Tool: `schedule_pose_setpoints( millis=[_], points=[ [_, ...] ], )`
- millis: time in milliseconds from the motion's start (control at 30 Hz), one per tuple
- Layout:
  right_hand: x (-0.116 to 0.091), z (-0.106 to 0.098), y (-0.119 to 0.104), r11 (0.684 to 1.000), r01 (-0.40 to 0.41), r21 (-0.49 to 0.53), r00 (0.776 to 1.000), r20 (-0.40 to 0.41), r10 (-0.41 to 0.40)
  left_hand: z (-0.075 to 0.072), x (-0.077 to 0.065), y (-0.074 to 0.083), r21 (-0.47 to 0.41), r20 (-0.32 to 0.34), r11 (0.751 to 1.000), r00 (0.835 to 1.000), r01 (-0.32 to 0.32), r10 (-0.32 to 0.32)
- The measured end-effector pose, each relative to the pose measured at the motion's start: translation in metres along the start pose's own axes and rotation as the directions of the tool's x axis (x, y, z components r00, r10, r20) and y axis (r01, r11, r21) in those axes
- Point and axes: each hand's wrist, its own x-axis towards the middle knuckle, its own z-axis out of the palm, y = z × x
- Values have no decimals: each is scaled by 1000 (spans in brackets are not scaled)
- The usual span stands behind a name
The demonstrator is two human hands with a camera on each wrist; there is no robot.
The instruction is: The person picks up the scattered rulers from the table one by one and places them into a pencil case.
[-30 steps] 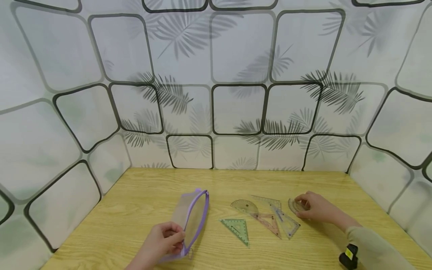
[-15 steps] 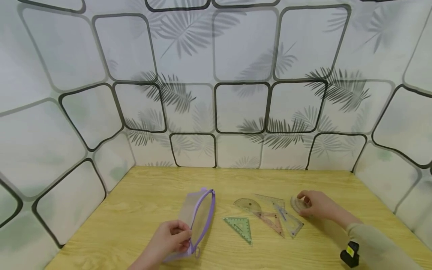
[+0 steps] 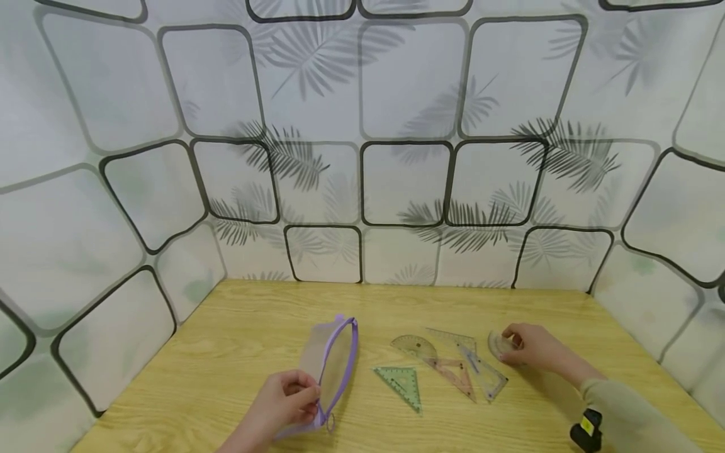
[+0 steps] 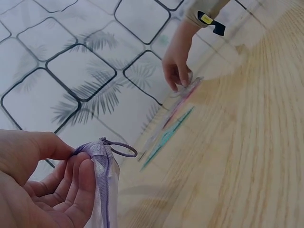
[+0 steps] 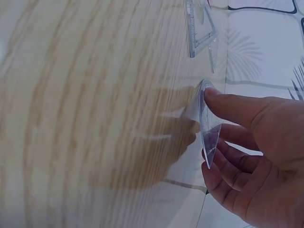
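My left hand (image 3: 289,399) pinches the near end of a see-through zip pouch (image 3: 317,349) with purple edging, whose mouth gapes toward the right. A purple pull ring (image 4: 124,150) sticks out from that end in the left wrist view. Over at the right, my right hand (image 3: 532,346) holds a clear protractor (image 5: 209,130) between thumb and fingers. In the right wrist view it stands tilted, with the hand's reflection on the tabletop beside it. Left of this hand lie a second protractor (image 3: 413,345), a green set square (image 3: 412,393) and a pink set square (image 3: 466,380).
Two more clear set squares lie by the pink one: a blue-marked one (image 3: 494,389) and a thin one (image 3: 447,333) behind it, partly overlapping. The wooden table (image 3: 226,352) ends at a patterned curtain-like backdrop (image 3: 396,189) at the back and sides.
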Motion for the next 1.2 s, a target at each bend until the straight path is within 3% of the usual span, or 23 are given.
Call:
schedule_pose_setpoints(
  millis=[267,567,933,1200],
  points=[
    [1,-2,4,999,-34,7,999,-7,34,-4,-1,-2,-15,-23,1000,999,24,-24],
    [4,-6,1,999,-8,-53,996,-93,3,-2,-1,-2,-30,-34,999,999,18,-19],
    [2,-19,-10,993,-80,83,996,-17,82,-1,-1,-4,-15,-9,1000,1000,15,-15],
    [2,-21,-13,993,-38,116,998,-38,42,1,-3,-4,-39,12,999,1000,5,-5]
  ],
)
